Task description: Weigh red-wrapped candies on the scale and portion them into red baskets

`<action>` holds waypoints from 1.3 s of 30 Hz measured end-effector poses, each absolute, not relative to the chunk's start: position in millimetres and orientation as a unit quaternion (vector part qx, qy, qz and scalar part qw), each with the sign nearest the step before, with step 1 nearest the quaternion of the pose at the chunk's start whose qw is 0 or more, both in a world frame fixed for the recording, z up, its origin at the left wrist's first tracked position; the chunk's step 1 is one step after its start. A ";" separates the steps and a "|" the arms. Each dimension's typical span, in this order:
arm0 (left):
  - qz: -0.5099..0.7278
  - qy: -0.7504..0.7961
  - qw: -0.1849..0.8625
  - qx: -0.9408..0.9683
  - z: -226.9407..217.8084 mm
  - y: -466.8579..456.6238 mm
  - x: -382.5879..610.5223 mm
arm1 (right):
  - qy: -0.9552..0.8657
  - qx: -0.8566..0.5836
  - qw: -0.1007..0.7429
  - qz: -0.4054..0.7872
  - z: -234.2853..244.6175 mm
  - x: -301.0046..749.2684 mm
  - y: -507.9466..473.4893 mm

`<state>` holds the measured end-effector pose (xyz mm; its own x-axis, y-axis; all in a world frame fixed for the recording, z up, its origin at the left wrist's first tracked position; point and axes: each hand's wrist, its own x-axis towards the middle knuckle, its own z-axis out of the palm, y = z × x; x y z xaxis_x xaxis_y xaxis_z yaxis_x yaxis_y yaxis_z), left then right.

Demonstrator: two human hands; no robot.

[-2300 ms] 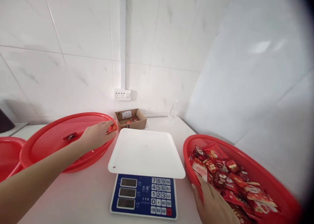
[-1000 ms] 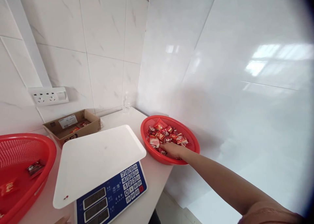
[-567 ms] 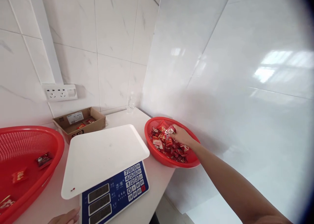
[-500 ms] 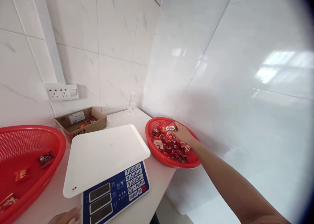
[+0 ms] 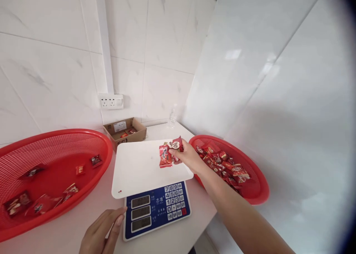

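In the head view my right hand point(image 5: 187, 155) is closed around several small red snack packets point(image 5: 166, 157), above the white pan point(image 5: 136, 168) of a digital scale point(image 5: 160, 213). Whether the packets touch the pan I cannot tell. At the scale's left edge, beside its displays, my left hand point(image 5: 101, 231) has its fingers stretched out and holds nothing. To the right of the scale, a red plastic basket point(image 5: 260, 194) contains a pile of red packets point(image 5: 219, 163), partly hidden behind my right forearm.
A larger red basket point(image 5: 91, 132) on the left has several scattered packets. Behind the scale stands an open cardboard box point(image 5: 139, 134) with a few packets in it. A clear plastic bottle point(image 5: 172, 119) is in the back corner by the walls. A power socket point(image 5: 111, 101) is on the wall.
My right hand has moved left from the right basket to over the scale pan, carrying packets. The view has turned left, showing more of the left basket and my left hand.
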<state>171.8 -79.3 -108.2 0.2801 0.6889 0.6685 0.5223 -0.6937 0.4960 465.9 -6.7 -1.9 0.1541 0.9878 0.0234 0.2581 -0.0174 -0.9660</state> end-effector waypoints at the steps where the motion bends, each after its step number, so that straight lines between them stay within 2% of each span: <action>1: 0.461 0.374 0.085 0.800 -107.9 -79.1 171.3 | -0.526 -0.598 0.459 0.394 -6.0 459.4 -4.0; 9: 0.490 0.361 0.107 0.786 -109.7 -80.9 175.3 | -0.554 -0.634 0.406 0.357 -12.7 447.1 2.8; 12: 0.488 0.355 0.113 0.789 -109.8 -81.2 175.8 | -0.590 -0.649 0.350 0.330 -9.8 445.4 3.6; 17: 0.507 0.367 0.131 0.769 -109.2 -82.1 178.4 | -0.643 -0.709 0.225 0.183 -9.3 451.4 5.5; 20: 0.513 0.364 0.133 0.766 -109.0 -82.3 178.8 | -0.637 -0.737 0.184 0.133 -7.2 457.6 2.6; 24: 0.493 0.354 0.118 0.786 -109.1 -81.1 175.7 | -0.642 -0.726 0.201 0.145 1.9 461.2 -8.2; 29: 0.472 0.358 0.096 0.800 -110.0 -79.5 172.4 | -0.650 -0.601 0.266 0.381 4.1 462.7 -21.7; 31: 0.468 0.360 0.091 0.802 -110.4 -79.6 171.9 | -0.626 -0.603 0.281 0.408 -1.9 464.8 -22.7; 35: 0.461 0.364 0.092 0.804 -110.0 -80.5 171.3 | -0.594 -0.681 0.291 0.314 -14.2 469.8 -22.5; 39: 0.458 0.367 0.103 0.803 -107.6 -81.3 172.2 | -0.649 -0.692 0.252 0.188 -18.7 467.8 -30.1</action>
<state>172.2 -81.3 -107.6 0.3102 0.6838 0.6604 0.4958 -0.7091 0.5014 467.8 -30.1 -18.7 0.0864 0.9939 0.0680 0.8046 -0.0294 -0.5930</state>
